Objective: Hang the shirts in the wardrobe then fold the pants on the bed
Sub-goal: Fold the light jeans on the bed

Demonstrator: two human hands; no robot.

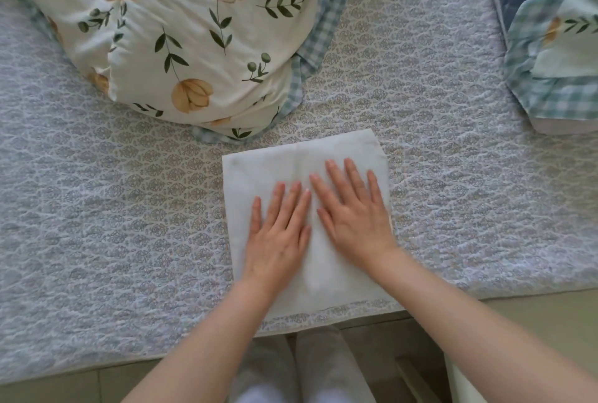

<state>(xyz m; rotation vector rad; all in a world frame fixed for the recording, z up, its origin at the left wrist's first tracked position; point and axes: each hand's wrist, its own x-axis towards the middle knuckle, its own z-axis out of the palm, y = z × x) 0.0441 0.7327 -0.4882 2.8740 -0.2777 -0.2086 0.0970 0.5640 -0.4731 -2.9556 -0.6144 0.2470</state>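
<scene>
A pair of white pants (278, 163), folded into a flat rectangle, lies on the bed (97, 208) near its front edge. My left hand (278, 234) lies flat on the left half of the folded pants, fingers straight and pointing away from me. My right hand (352, 215) presses flat on the right half, fingers spread. The two hands sit side by side, nearly touching at the fingertips. No shirts or wardrobe are in view.
The bed has a grey-blue quilted cover. A floral pillow (181, 30) with a checked frill lies behind the pants at the back left. More floral and checked bedding (556, 72) sits at the right edge. Pale floor (530, 312) shows below the bed's edge.
</scene>
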